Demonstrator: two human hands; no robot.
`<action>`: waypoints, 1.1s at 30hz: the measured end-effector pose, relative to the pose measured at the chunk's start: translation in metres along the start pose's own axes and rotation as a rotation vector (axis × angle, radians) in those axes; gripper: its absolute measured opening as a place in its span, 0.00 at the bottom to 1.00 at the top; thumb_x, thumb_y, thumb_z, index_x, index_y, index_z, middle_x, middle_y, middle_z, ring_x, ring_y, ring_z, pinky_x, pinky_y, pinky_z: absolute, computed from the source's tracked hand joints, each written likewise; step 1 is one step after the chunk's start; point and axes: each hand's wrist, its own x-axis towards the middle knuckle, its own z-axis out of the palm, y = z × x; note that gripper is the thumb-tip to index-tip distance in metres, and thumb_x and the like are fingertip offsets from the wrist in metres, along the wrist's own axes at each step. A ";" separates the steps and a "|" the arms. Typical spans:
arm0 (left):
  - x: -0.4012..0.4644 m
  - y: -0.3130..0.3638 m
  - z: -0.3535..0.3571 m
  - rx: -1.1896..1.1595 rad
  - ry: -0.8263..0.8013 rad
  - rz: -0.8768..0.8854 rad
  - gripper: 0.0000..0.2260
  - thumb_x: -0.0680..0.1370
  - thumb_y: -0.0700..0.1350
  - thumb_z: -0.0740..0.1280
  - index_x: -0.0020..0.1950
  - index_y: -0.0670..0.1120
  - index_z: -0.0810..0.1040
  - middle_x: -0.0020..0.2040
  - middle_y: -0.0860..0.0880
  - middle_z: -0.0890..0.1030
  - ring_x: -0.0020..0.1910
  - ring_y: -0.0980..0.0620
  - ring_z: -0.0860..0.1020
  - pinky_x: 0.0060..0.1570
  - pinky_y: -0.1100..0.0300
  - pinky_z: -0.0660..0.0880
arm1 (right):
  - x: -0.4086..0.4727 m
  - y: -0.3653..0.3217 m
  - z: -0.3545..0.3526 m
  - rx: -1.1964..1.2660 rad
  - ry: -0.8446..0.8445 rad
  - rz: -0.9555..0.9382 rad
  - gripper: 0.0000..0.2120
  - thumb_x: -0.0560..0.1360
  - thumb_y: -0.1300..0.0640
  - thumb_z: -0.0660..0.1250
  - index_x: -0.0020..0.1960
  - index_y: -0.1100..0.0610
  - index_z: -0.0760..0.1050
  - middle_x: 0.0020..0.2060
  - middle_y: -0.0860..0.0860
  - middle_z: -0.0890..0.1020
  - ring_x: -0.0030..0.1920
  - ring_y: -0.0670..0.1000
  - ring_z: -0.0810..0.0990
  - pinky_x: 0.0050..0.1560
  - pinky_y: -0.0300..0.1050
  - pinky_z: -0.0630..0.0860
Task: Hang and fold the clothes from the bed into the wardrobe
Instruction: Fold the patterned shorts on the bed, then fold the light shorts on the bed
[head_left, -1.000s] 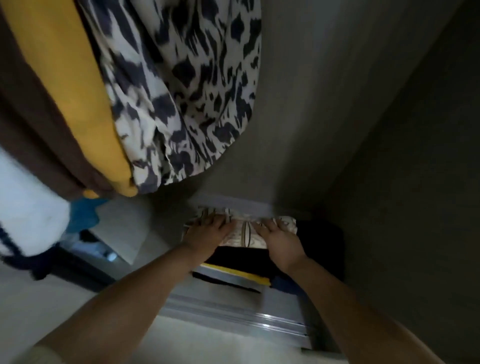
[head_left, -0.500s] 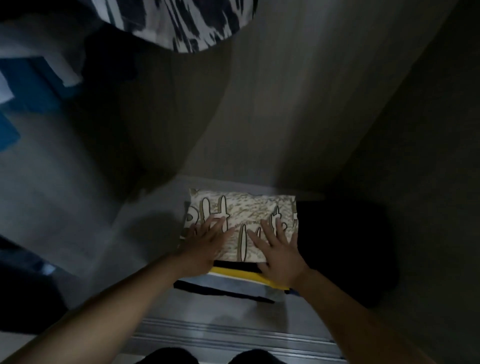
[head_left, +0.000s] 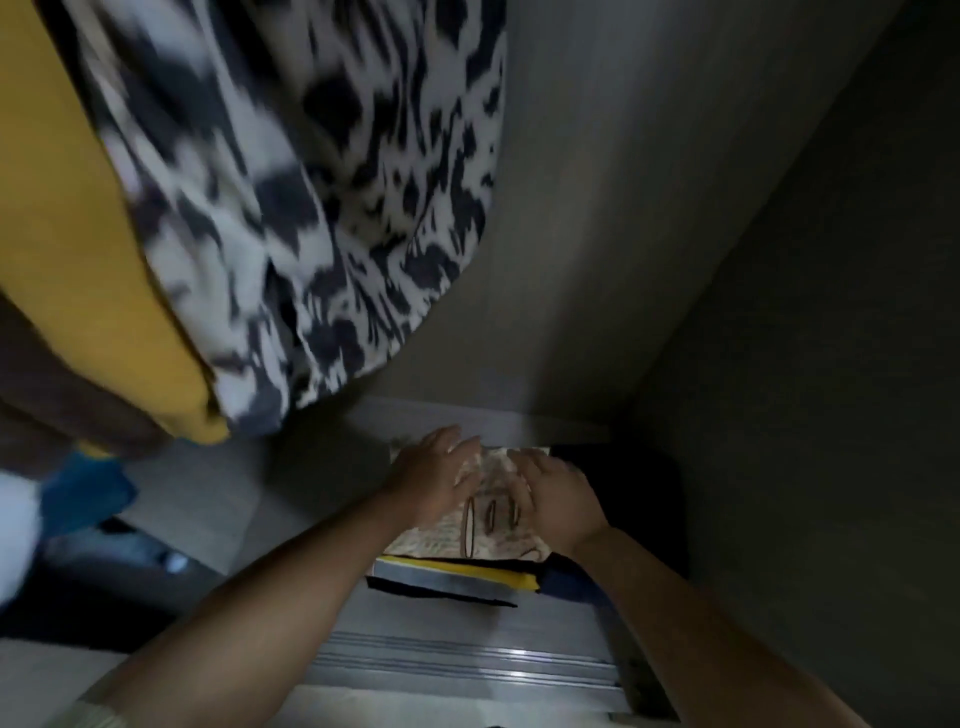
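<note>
Both hands, left (head_left: 434, 478) and right (head_left: 558, 501), rest flat with fingers straight, gripping nothing, on the folded patterned garment (head_left: 488, 525) (topping a stack) on the wardrobe floor (head_left: 311, 467).

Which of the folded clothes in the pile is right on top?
The cream patterned garment. Both hands, left hand and right hand, rest on it, while the yellow-edged folded piece lies underneath.

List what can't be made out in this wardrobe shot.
Head view only:
- Patterned folded garment: its print is partly covered by the left hand and right hand, and motion-blurred.
- Stack beneath: only front edges show.
- Black-and-white hanging garment: top cut off, blurred.
- Dark pile: lost in shadow.
</note>
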 end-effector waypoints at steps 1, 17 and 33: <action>-0.002 0.014 -0.022 -0.039 0.031 -0.009 0.24 0.81 0.55 0.59 0.75 0.51 0.63 0.76 0.45 0.62 0.74 0.47 0.61 0.69 0.54 0.63 | -0.009 -0.006 -0.024 0.060 0.041 -0.002 0.22 0.83 0.50 0.50 0.76 0.52 0.58 0.72 0.52 0.66 0.68 0.54 0.69 0.64 0.47 0.68; -0.061 0.221 -0.287 -0.225 -0.095 0.155 0.21 0.82 0.51 0.56 0.75 0.49 0.63 0.71 0.46 0.68 0.67 0.48 0.69 0.64 0.58 0.67 | -0.178 -0.045 -0.304 0.102 0.286 0.204 0.21 0.83 0.44 0.49 0.73 0.49 0.62 0.66 0.50 0.72 0.59 0.55 0.77 0.51 0.48 0.75; -0.157 0.453 -0.226 0.167 -0.361 0.886 0.18 0.81 0.57 0.56 0.69 0.54 0.68 0.62 0.50 0.75 0.59 0.46 0.76 0.52 0.55 0.71 | -0.509 0.009 -0.281 0.054 0.360 0.806 0.19 0.81 0.43 0.50 0.69 0.47 0.66 0.62 0.49 0.75 0.56 0.58 0.79 0.50 0.50 0.75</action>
